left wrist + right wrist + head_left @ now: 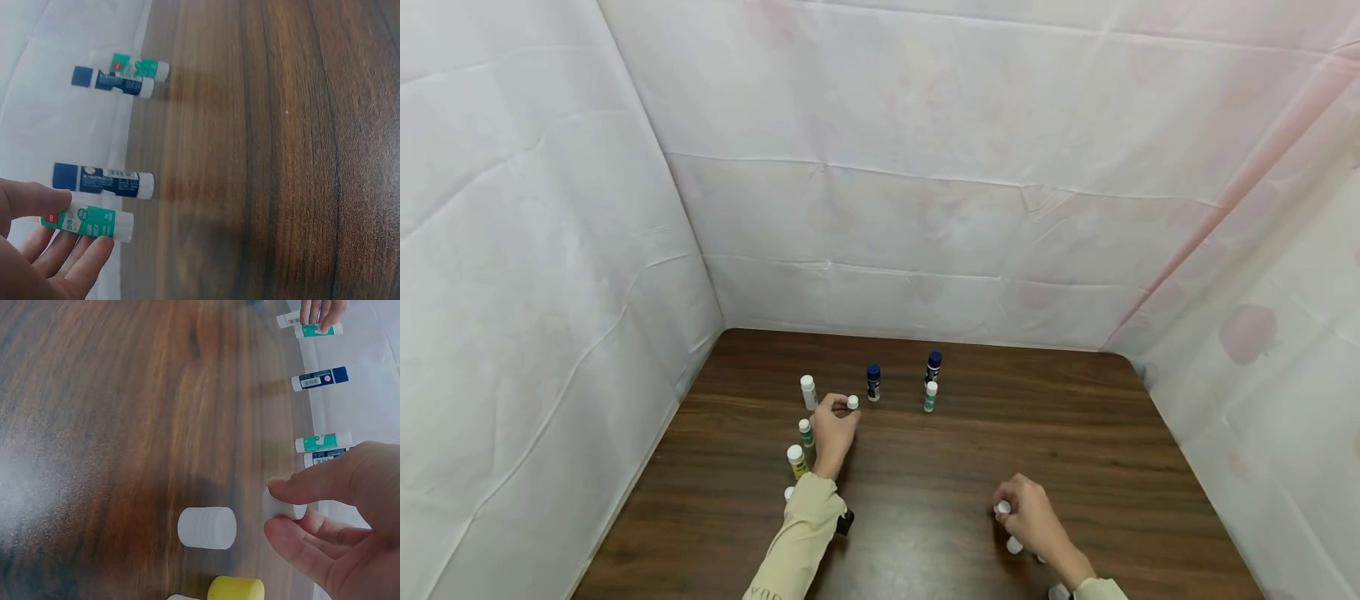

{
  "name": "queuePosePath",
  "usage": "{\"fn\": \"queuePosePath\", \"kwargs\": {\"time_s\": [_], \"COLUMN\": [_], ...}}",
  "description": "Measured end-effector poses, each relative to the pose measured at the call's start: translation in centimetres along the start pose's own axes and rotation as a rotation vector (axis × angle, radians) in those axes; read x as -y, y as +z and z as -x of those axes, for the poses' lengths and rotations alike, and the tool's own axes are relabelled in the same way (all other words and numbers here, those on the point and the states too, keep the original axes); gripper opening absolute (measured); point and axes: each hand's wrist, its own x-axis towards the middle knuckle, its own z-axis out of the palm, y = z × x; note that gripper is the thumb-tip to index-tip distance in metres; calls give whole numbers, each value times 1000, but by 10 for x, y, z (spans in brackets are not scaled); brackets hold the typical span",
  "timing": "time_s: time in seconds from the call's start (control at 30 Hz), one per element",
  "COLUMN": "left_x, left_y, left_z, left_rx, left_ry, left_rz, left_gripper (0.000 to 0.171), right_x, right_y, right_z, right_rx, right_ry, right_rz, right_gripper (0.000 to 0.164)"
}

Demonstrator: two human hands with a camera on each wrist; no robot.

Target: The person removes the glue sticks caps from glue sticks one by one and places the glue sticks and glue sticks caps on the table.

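In the left wrist view my left hand grips a green-and-white glue stick between thumb and fingers. It is upright over the table's far left part in the head view, close to a blue glue stick. My right hand, near the front right, pinches a small white cylinder between thumb and fingertips; the fingers hide much of it, and I cannot tell its exact kind. Beside that hand stand a larger white cylinder and a yellow one.
Another blue glue stick and a green one stand at the back. Along the left are a white bottle-like tube, a green stick and a yellow one. White cloth walls surround the brown table.
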Motion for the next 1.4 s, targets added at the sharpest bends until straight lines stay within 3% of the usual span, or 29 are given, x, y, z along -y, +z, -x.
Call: {"fn": "queuePosePath", "kwargs": {"time_s": [0.27,0.67,0.97,1.13,1.4], "left_x": [11,24,24,16,2], "left_y": [7,13,12,9,1], "left_z": [-8,-21,-20,-14,-1], "left_rx": [-29,-79,-101,-88,-101], "left_ry": [-13,-62,-34,-17,70], "left_rz": [-40,-78,-85,-67,10], "left_gripper": [18,20,22,35,43], "right_x": [-5,-6,-9,-2,9], "right_y": [6,10,10,3,-13], "right_z": [-1,1,2,1,-6], "right_rx": [26,154,154,117,-78], "right_ry": [-7,-19,-10,20,43], "right_rz": [12,3,42,48,19], "right_gripper": [21,18,19,19,28]}}
